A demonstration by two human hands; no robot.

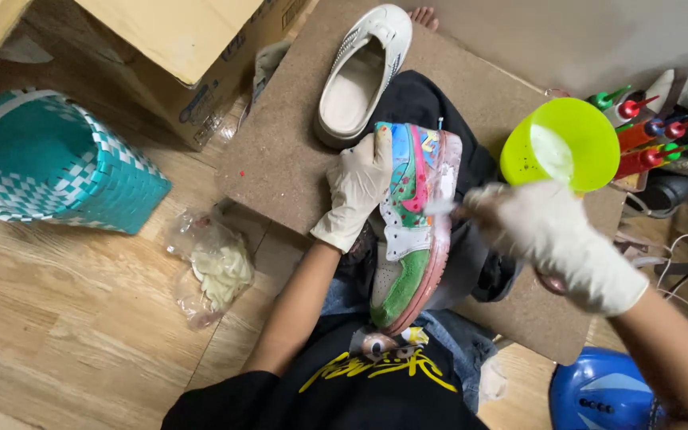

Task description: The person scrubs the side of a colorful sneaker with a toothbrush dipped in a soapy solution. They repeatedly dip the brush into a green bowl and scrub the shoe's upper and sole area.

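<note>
My left hand (357, 187), in a white glove, grips a brightly painted sneaker (412, 223) by its side and holds it on edge over my lap, sole facing right. The shoe shows blue, pink, green and white panels. My right hand (551, 235), also gloved and blurred by motion, is closed on a small tool whose tip touches the sneaker's clear sole edge near its middle. What the tool is I cannot tell. A plain white sneaker (364, 72) lies on the brown board (280, 151) just beyond my left hand.
A lime-green bowl (560, 143) stands right of the sneaker, with several squeeze bottles (646, 135) behind it. A teal woven basket (49, 159) and cardboard box (193, 48) sit at left. A plastic bag (213, 267) lies on the wood floor. A blue object (603, 394) at bottom right.
</note>
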